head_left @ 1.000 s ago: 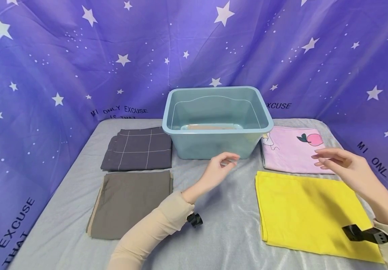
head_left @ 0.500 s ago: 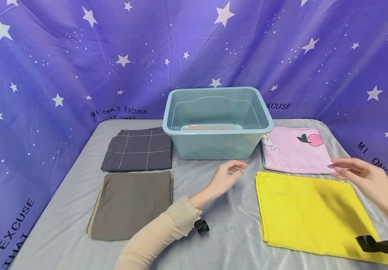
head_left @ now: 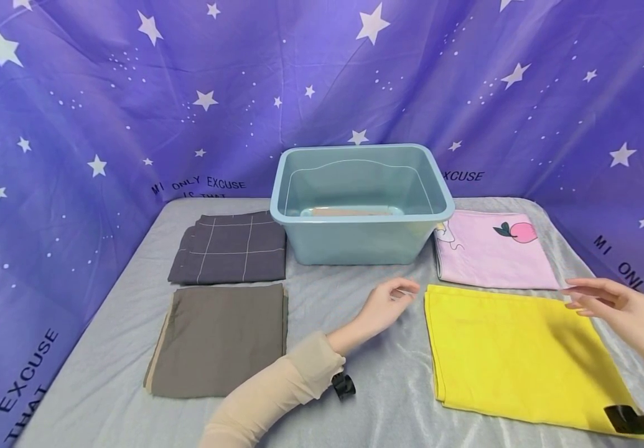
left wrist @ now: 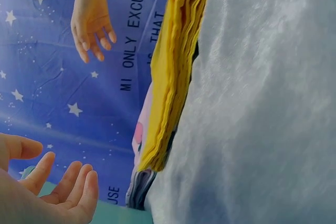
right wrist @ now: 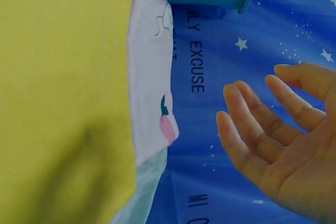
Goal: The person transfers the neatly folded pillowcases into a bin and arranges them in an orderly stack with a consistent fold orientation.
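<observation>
My left hand [head_left: 382,307] hovers over the grey cover just left of the yellow folded cloth [head_left: 518,354], its fingers loosely bent around nothing. My right hand [head_left: 626,311] hangs above that cloth's far right corner and casts a shadow on it; its fingers are relaxed and hold nothing, as the right wrist view also shows. Behind the yellow cloth lies a pink folded cloth [head_left: 495,258] with a peach print. In the left wrist view the yellow cloth [left wrist: 176,77] shows its stacked folded layers edge-on.
A blue-green plastic bin [head_left: 355,239] stands at the back middle. On the left lie a dark checked folded cloth [head_left: 229,249] and, in front of it, a brown folded cloth [head_left: 221,339]. A purple star-patterned curtain [head_left: 243,74] hangs behind and at both sides.
Both hands have moved to the right and toward the viewer. The right hand has drawn away from over the pink cloth. The cloths and bin have stayed where they were.
</observation>
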{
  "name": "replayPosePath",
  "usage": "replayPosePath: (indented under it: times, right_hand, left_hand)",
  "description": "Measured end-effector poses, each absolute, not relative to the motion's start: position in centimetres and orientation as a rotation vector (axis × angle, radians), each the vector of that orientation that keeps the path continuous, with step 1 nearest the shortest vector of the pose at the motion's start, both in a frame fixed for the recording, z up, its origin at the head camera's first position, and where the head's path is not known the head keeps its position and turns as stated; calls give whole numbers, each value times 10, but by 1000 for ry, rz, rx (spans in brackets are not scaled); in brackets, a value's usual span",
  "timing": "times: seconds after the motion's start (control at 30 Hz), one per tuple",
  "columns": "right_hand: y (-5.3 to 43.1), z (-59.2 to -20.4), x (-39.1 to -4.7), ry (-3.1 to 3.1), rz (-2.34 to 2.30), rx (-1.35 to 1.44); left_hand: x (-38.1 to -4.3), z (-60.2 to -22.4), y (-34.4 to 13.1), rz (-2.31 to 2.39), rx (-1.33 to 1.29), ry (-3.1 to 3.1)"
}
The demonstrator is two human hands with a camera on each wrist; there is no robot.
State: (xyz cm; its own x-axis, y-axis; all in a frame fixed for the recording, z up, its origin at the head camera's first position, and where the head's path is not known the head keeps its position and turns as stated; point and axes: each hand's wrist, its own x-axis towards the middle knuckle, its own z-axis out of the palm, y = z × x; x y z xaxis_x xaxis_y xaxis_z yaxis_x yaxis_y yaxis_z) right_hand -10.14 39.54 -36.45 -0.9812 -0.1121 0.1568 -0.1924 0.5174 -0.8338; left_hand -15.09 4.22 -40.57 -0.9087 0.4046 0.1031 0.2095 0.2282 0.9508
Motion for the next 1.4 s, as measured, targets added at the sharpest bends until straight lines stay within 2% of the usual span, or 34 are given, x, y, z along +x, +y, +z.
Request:
replayPosePath:
  times: [0.37, 1.0, 1.4]
  right_hand:
    - [410, -377, -97, -2806, 1280, 144]
    - [434, -407, -90, -2908, 1119, -56]
    - [499, -476, -106, -2982, 1039, -164]
  left_hand:
    - [-146, -420, 54, 1737, 560, 2290]
    - [-134, -437, 71, 1704, 335, 2198]
    - [-131, -442, 78, 1662, 277, 2213]
